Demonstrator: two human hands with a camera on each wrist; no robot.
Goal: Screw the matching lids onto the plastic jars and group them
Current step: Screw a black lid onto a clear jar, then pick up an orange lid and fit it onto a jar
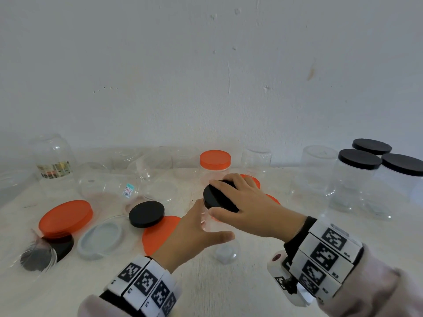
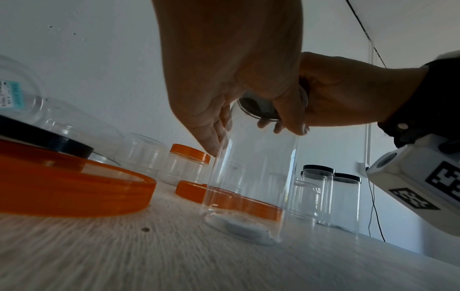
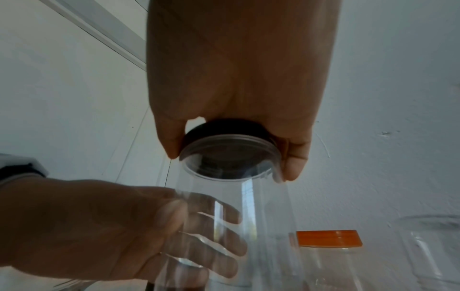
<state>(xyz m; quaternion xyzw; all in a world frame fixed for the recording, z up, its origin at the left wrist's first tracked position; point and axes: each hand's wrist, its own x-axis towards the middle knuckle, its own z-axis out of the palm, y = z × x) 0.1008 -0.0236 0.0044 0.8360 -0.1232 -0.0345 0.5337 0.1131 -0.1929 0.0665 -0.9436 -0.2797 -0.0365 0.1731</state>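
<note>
1. Left hand (image 1: 194, 227) wrapped round the side of a clear jar (image 2: 248, 177), thumb on the near side, fingers curled round the far side: probably to stop the jar turning and sliding while the lid is worked.
2. Right hand (image 1: 247, 200) clamped from above on a black lid (image 1: 219, 200), thumb and fingertips spread round its rim; a grip suited to twisting.
3. Lid sitting on the jar's mouth, seen from below in the right wrist view (image 3: 226, 149); slightly tilted in the head view, so likely not yet fully threaded.
4. Jar upright on the table (image 1: 229, 291), near centre, base flat on the surface.
5. Three black-lidded jars (image 1: 359, 179) grouped at far right, touching or nearly so: apparently the finished set this jar should join.
6. One orange-lidded jar (image 1: 215, 165) just beyond the hands, capped.
7. Loose lids at left: a large orange lid (image 1: 65, 217), a spare black lid (image 1: 146, 213), a grey lid (image 1: 100, 239) lying open side up.
8. Open clear jars (image 1: 256, 161) along the far edge, awaiting lids.
9. Pale, faintly grained tabletop against a plain white wall (image 1: 206, 65) with small scuffs.
</note>
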